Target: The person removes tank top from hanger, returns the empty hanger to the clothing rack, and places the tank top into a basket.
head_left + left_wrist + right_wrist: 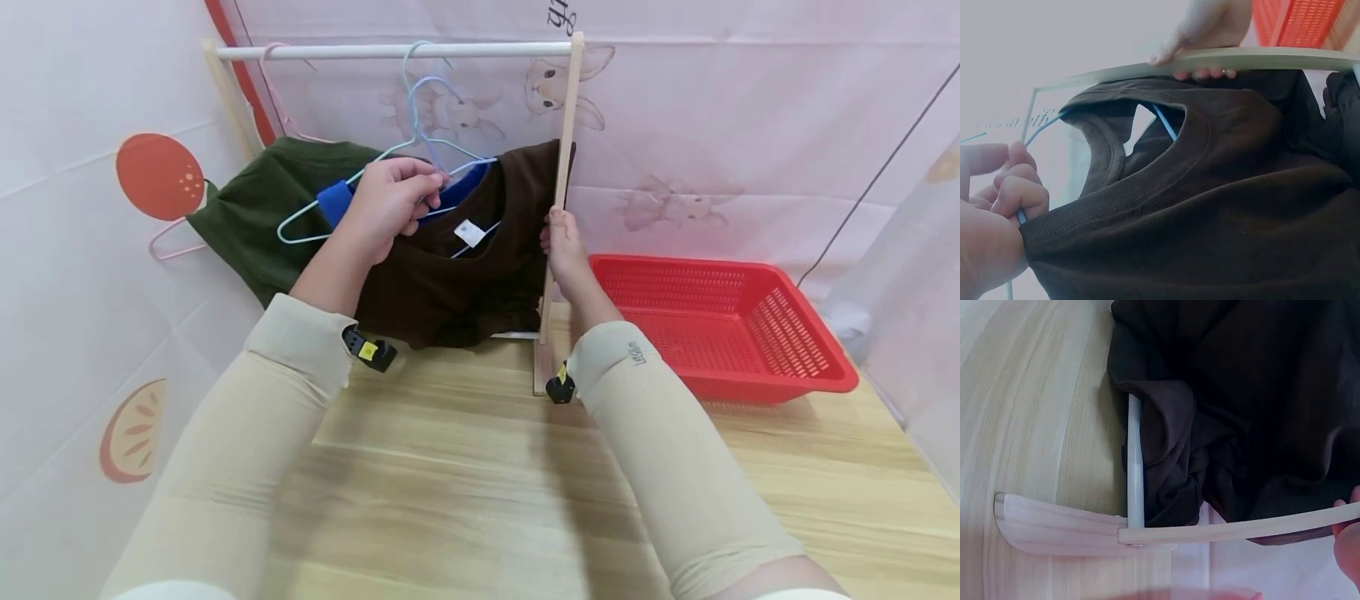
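Left hand (393,200): fingers curled, pinching a lilac-blue wire hanger (432,79) just below its hook, likely because the neck gives control of the whole hanger.
Dark brown knit T-shirt (427,292): on that hanger, hanging below and to the right of the pinch; its right shoulder passes behind the rack's post.
Right hand (566,246): wrapped round the pale wooden upright post (567,125), presumably to steady the rack.
White round rail (495,50): above both grips; the lilac-blue hook shows lower than it, seemingly unhooked.
Mint-green wire hanger (303,242): behind the left grip, hooked over the rail, bearing a bright blue garment (333,202), mostly covered.
Dark green garment (255,200): left of the left grip.
Red perforated plastic basket (750,392): right of the right grip.
Obscured: the pinching fingertips' exact contact; whether right fingers touch brown cloth; the white neck label's (470,232) print, illegible.
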